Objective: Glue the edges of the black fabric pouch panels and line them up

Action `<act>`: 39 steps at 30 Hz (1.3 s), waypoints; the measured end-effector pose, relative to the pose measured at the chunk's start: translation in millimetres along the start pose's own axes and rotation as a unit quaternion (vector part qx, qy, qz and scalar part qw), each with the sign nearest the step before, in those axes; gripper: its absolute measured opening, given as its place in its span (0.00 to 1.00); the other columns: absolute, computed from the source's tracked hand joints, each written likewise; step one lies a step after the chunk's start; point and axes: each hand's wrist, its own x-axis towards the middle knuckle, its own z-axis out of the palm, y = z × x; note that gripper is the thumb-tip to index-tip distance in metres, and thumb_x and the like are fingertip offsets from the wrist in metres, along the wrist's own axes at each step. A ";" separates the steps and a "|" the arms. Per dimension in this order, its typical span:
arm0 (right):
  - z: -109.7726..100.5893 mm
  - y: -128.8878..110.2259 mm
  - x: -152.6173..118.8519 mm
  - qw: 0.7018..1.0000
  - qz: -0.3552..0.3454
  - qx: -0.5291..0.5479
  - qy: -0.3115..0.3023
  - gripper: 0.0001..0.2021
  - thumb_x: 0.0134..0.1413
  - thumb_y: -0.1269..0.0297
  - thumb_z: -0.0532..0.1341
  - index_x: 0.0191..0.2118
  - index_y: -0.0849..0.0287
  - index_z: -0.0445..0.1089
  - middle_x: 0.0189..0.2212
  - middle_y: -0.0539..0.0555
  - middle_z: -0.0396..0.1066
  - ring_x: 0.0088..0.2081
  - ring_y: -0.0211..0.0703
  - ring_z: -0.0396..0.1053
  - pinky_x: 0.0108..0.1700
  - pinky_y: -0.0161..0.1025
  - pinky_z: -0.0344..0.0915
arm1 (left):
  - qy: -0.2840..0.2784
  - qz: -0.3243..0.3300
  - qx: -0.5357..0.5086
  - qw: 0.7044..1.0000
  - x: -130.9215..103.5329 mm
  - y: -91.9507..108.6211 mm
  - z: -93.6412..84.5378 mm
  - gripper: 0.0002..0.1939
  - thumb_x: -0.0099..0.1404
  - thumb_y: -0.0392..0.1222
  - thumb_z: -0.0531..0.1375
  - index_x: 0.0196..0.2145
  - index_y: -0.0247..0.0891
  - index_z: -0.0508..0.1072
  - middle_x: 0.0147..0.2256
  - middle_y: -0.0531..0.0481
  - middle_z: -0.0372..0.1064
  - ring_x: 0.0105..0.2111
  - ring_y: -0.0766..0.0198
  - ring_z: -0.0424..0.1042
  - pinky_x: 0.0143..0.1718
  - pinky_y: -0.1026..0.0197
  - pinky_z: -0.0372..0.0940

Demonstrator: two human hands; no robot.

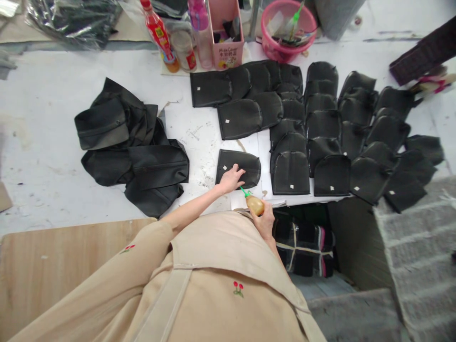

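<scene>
My left hand (231, 179) rests with its fingers spread on a single black fabric piece (249, 164) that has a small white tag. In my right hand (264, 221) is a squeeze bottle (255, 205) of yellowish liquid, tilted so that its green nozzle (244, 192) points at the lower edge of the piece, close to my left fingers. Whether the tip touches the fabric I cannot tell. On the right, overlapping rows of similar black pieces (323, 124) lie with some white tags showing. A loose heap of black fabric pieces (156, 161) sits to the left.
Along the back stand a red-labelled drink bottle (159, 33), a glass jar (183, 50), a pink box (228, 52) and a pink basin (288, 47) of tools. A wooden board (64, 266) is at front left. Grey ribbed cloth (423, 256) lies at right, near a tied plaid bundle (302, 247) below the table edge.
</scene>
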 end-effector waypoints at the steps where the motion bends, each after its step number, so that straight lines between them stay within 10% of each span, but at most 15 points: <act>1: 1.4 -1.1 -0.6 1.000 0.001 -0.001 0.000 0.24 0.57 0.45 0.63 0.51 0.57 0.68 0.42 0.57 0.72 0.44 0.51 0.71 0.47 0.48 0.70 | 0.000 -0.001 -0.031 1.000 -0.6 -3.7 -1.8 0.22 0.65 0.43 0.66 0.54 0.38 0.70 0.53 0.41 0.62 0.41 0.58 0.73 0.41 0.59 0.68; 9: 11.1 -10.1 -3.9 1.000 0.013 0.011 -0.009 0.24 0.57 0.45 0.63 0.51 0.57 0.68 0.41 0.57 0.72 0.43 0.50 0.71 0.47 0.47 0.70 | 0.122 -0.153 -0.066 0.978 -31.6 -44.0 -28.9 0.14 0.67 0.38 0.61 0.50 0.38 0.71 0.48 0.43 0.68 0.43 0.57 0.72 0.43 0.58 0.66; 14: 19.0 -13.1 -3.9 1.000 0.011 0.013 -0.023 0.25 0.55 0.45 0.64 0.51 0.58 0.68 0.42 0.57 0.73 0.44 0.51 0.71 0.47 0.48 0.70 | 0.070 -0.280 -0.085 0.954 -46.5 -66.2 -30.1 0.13 0.67 0.43 0.63 0.48 0.39 0.73 0.39 0.46 0.75 0.39 0.57 0.74 0.39 0.60 0.64; 39: 57.1 -42.9 14.3 0.992 -0.084 0.036 -0.082 0.21 0.60 0.49 0.62 0.50 0.60 0.69 0.40 0.60 0.72 0.42 0.51 0.71 0.45 0.48 0.71 | -0.030 -0.278 -0.070 0.958 -40.9 -73.5 -37.6 0.11 0.68 0.45 0.58 0.42 0.41 0.80 0.42 0.46 0.79 0.43 0.57 0.76 0.42 0.62 0.64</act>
